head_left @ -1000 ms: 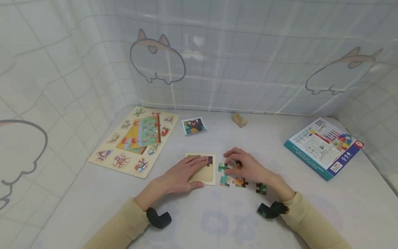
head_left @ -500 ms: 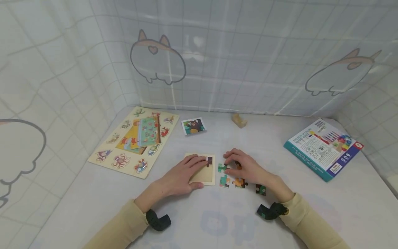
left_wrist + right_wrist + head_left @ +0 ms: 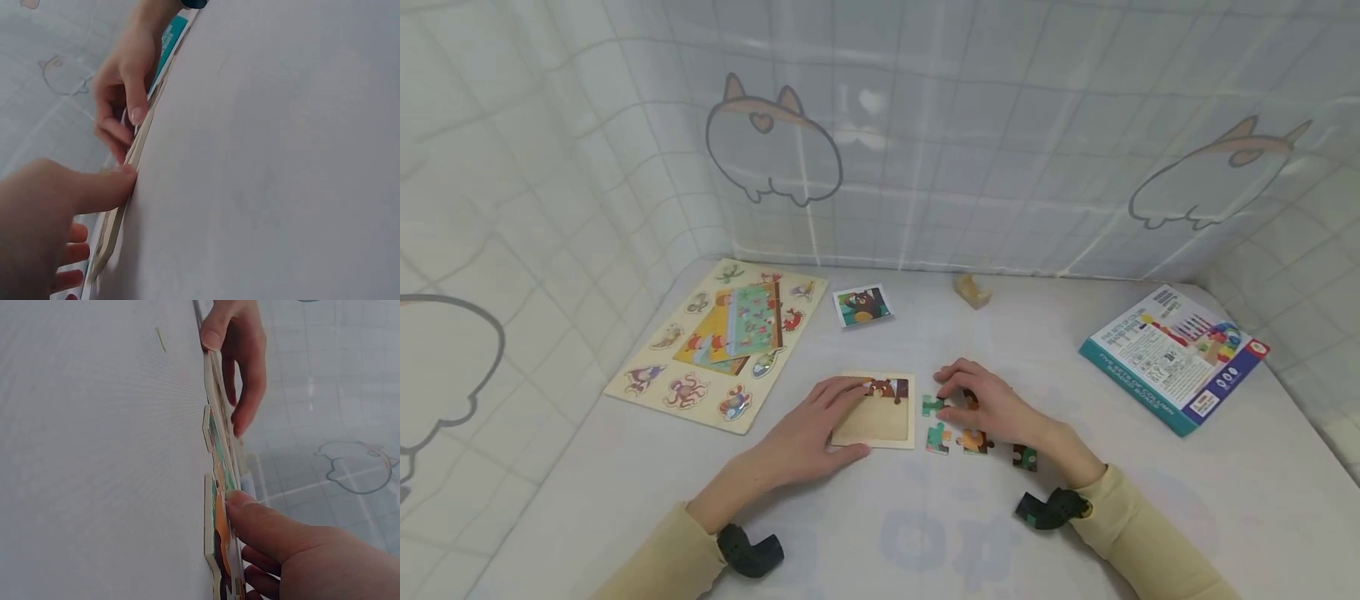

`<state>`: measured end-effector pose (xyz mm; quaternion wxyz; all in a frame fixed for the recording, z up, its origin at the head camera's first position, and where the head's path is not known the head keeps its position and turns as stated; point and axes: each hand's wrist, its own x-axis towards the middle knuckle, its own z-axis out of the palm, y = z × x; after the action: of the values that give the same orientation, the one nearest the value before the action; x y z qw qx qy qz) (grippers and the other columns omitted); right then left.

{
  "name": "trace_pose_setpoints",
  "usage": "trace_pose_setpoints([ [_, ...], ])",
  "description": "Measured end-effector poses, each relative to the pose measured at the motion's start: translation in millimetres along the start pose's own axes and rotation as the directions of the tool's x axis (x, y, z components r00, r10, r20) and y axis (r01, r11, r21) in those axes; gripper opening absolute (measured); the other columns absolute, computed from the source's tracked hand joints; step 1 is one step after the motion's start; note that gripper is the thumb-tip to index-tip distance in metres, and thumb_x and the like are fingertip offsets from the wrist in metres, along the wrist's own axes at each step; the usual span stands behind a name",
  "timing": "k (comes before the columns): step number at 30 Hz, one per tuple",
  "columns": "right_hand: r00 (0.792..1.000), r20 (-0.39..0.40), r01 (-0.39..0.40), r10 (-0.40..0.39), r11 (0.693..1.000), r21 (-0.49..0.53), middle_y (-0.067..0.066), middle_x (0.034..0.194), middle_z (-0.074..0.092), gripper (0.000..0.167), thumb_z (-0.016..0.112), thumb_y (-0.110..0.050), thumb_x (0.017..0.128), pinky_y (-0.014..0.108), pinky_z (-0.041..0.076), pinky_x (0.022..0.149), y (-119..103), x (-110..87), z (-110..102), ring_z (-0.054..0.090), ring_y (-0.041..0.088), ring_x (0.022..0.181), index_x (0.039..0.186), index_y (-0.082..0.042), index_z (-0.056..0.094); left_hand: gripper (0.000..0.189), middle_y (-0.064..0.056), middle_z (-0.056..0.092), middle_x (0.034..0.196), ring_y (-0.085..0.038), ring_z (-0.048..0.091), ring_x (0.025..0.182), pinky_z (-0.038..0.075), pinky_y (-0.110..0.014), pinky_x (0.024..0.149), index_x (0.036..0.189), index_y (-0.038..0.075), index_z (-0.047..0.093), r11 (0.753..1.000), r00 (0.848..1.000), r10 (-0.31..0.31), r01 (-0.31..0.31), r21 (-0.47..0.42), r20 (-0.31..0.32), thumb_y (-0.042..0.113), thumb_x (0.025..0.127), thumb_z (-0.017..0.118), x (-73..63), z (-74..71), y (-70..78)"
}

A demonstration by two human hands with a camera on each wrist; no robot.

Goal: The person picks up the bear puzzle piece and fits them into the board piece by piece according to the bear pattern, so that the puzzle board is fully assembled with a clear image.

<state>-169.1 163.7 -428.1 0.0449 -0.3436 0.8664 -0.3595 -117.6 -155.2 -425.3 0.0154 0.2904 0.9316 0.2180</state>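
Observation:
The shallow square wooden puzzle tray (image 3: 872,425) lies in the middle of the table, with bear-face jigsaw pieces (image 3: 886,388) along its far side. My left hand (image 3: 790,437) rests over its left part, fingers extended across the far left corner. In the left wrist view the thumb (image 3: 103,190) touches the tray's near edge. To the right, my right hand (image 3: 988,404) hovers low over loose pieces, fingers loosely bent. Its thumb lies beside a green jigsaw piece (image 3: 931,406); no grip on it is visible. The palm partly hides a brown piece (image 3: 972,400).
Loose pieces in teal (image 3: 937,438), orange (image 3: 973,442) and dark green (image 3: 1024,457) lie near the right hand. Behind are a bear picture card (image 3: 862,307) and a tape dispenser (image 3: 972,292). A sea-animal board (image 3: 715,346) is left, a box (image 3: 1176,358) right.
My left hand has slid left across the tray, uncovering more of the bear's face. My right hand stays in place over the loose pieces. The head view has shifted slightly.

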Motion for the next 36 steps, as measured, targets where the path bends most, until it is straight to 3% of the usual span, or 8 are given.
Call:
trace_pose_setpoints([
  [6, 1.000, -0.008, 0.017, -0.017, 1.000, -0.007, 0.006, 0.129, 0.061, 0.017, 0.077, -0.024, 0.090, 0.046, 0.049, 0.104, 1, 0.5, 1, 0.054, 0.025, 0.128, 0.101, -0.014, 0.069, 0.075, -0.005, 0.035, 0.161, -0.027, 0.029, 0.150, 0.035, -0.049, 0.118, 0.156, 0.019, 0.036, 0.997, 0.996, -0.077, 0.078, -0.020, 0.052, 0.040, 0.092, 0.069, -10.6, -11.0, -8.6],
  [13, 0.999, -0.003, 0.037, -0.037, 0.999, -0.023, 0.005, 0.130, 0.060, 0.017, 0.075, -0.025, 0.091, 0.043, 0.051, 0.100, 2, -0.1, 0, 0.056, 0.024, 0.125, 0.103, -0.014, 0.068, 0.072, -0.004, 0.035, 0.161, -0.028, 0.030, 0.150, 0.032, -0.051, 0.119, 0.155, 0.022, 0.037, 0.994, 0.991, -0.103, 0.107, -0.039, 0.082, 0.043, 0.094, 0.067, -10.0, -13.4, -10.5],
  [28, 0.998, -0.012, 0.057, -0.058, 0.998, -0.004, 0.007, 0.130, 0.060, 0.017, 0.070, -0.019, 0.095, 0.032, 0.054, 0.087, 1, 0.0, -1, 0.059, 0.021, 0.116, 0.109, -0.009, 0.068, 0.071, -0.001, 0.035, 0.161, -0.027, 0.031, 0.149, 0.030, -0.049, 0.121, 0.155, 0.021, 0.037, 0.993, 0.993, -0.084, 0.091, -0.073, 0.088, 0.039, 0.094, 0.067, -11.0, -16.1, -12.0],
  [36, 0.999, -0.029, 0.037, -0.037, 0.999, 0.002, 0.006, 0.128, 0.060, 0.020, 0.070, -0.019, 0.095, 0.039, 0.053, 0.093, -1, 0.0, -1, 0.059, 0.020, 0.117, 0.111, -0.008, 0.068, 0.072, -0.003, 0.036, 0.161, -0.029, 0.030, 0.150, 0.030, -0.050, 0.121, 0.156, 0.022, 0.036, 0.991, 0.990, -0.102, 0.110, -0.081, 0.099, 0.043, 0.094, 0.067, -10.2, -13.6, -14.3],
])
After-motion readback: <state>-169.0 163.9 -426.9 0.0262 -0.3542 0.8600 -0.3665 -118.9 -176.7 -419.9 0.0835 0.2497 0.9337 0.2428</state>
